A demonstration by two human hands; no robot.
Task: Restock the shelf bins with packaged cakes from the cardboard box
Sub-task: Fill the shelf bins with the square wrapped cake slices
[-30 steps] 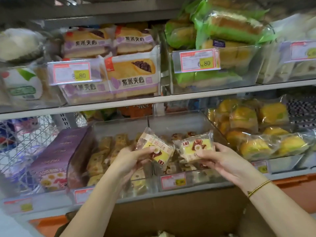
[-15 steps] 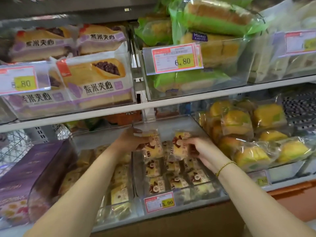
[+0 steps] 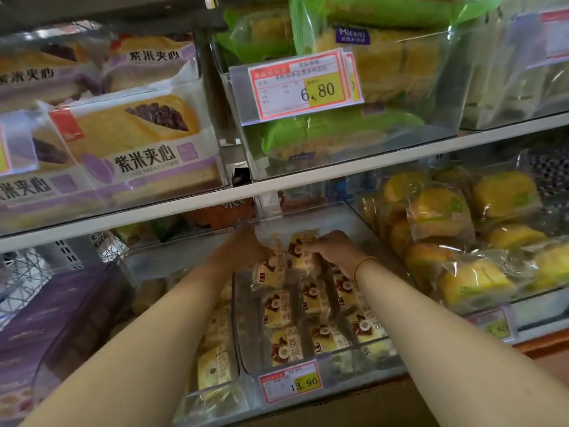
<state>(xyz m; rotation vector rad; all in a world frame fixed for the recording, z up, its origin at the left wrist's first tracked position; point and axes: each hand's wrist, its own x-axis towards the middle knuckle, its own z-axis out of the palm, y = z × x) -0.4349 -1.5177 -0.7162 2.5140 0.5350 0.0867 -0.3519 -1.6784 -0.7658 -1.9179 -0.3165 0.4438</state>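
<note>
Both hands are inside the clear bin [image 3: 326, 218], just below the white shelf edge [image 3: 308, 181]. Open room remains at the bin's back, behind the hands. The front is filled with rows of packets [image 3: 311, 303] up to the price tag [image 3: 291, 382]. The left hand [image 3: 243, 249] grips one cake packet [image 3: 269, 271]. The right hand [image 3: 334, 249] appears to pinch a second cake packet [image 3: 303, 252], though blur obscures its fingers. The two held packets touch, behind the rows.
</note>
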